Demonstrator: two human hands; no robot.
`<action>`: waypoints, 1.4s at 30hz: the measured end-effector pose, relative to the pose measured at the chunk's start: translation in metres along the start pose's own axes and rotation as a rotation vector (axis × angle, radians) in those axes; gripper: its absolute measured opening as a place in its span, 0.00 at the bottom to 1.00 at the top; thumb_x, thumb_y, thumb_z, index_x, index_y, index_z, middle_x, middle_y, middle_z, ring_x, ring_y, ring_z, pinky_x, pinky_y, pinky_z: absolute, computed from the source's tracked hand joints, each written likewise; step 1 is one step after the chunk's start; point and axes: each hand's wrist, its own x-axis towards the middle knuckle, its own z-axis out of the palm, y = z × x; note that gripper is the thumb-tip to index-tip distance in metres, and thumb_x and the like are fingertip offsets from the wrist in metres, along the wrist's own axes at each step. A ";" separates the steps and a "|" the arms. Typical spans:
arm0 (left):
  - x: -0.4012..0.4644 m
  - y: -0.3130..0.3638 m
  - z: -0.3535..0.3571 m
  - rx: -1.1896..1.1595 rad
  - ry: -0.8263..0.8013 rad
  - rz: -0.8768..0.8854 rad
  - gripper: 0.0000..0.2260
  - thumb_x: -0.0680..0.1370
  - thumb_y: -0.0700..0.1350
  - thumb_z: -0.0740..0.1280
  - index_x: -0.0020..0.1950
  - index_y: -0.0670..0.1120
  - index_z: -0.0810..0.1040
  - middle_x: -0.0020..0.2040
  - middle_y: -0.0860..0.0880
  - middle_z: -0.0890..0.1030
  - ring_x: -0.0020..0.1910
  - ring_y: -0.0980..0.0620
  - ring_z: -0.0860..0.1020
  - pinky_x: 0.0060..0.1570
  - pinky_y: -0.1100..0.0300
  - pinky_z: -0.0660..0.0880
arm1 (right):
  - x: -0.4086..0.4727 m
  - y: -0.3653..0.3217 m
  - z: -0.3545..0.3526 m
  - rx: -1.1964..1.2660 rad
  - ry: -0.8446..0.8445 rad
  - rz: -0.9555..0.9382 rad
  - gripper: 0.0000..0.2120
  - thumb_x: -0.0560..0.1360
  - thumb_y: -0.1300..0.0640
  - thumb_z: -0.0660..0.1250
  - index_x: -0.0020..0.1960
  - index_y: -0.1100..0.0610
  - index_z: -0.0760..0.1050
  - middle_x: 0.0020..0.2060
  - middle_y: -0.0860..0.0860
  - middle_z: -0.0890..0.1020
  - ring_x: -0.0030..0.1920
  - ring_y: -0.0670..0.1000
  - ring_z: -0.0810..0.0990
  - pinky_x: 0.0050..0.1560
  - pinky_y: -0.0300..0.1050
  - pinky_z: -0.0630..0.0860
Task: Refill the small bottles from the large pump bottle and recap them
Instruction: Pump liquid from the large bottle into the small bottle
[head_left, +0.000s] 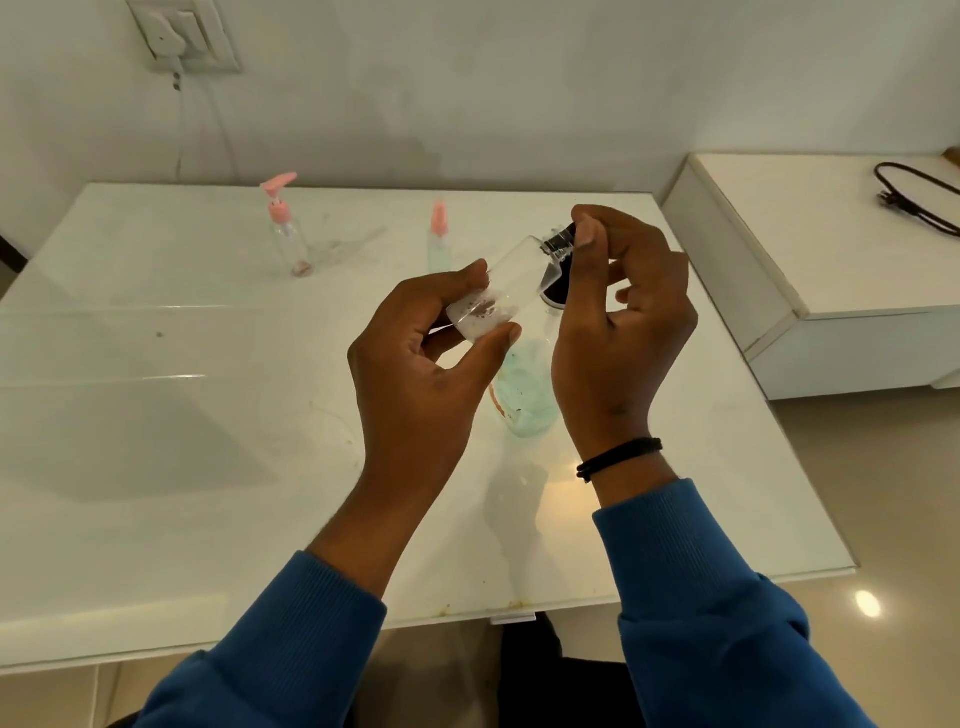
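Two hands meet above a white table (156, 467). The left hand (431, 353) grips the base of a small clear bottle (501, 283), thumb and fingers curled round it, holding it tilted with its neck up and to the right. The right hand (618, 322) pinches the black cap (563, 239) at that neck between thumb and forefinger. Below the hands, partly hidden, a large bottle (524, 395) with pale green contents stands on the table. Farther back stand two small bottles, well apart: a pink pump bottle (288, 234) to the left and a pink-topped spray bottle (439, 239) near the middle.
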 end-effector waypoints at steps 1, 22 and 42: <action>0.000 0.000 0.000 0.013 0.000 0.005 0.18 0.74 0.43 0.77 0.63 0.44 0.81 0.60 0.49 0.83 0.58 0.53 0.83 0.54 0.64 0.80 | -0.002 0.001 0.000 0.001 -0.001 0.007 0.07 0.81 0.59 0.66 0.53 0.58 0.82 0.49 0.44 0.83 0.45 0.45 0.78 0.43 0.38 0.73; 0.000 0.000 0.000 -0.013 0.006 -0.018 0.18 0.74 0.44 0.77 0.63 0.48 0.80 0.59 0.52 0.83 0.57 0.57 0.82 0.53 0.66 0.80 | 0.008 -0.007 -0.004 -0.058 -0.020 -0.017 0.07 0.81 0.57 0.66 0.51 0.56 0.83 0.44 0.40 0.82 0.42 0.48 0.78 0.43 0.29 0.67; -0.003 -0.002 0.001 -0.002 0.003 -0.027 0.19 0.74 0.45 0.77 0.63 0.46 0.81 0.60 0.49 0.84 0.57 0.52 0.83 0.53 0.59 0.82 | 0.001 -0.004 -0.001 -0.025 0.013 -0.006 0.06 0.81 0.57 0.66 0.53 0.54 0.83 0.47 0.39 0.82 0.43 0.51 0.79 0.42 0.37 0.73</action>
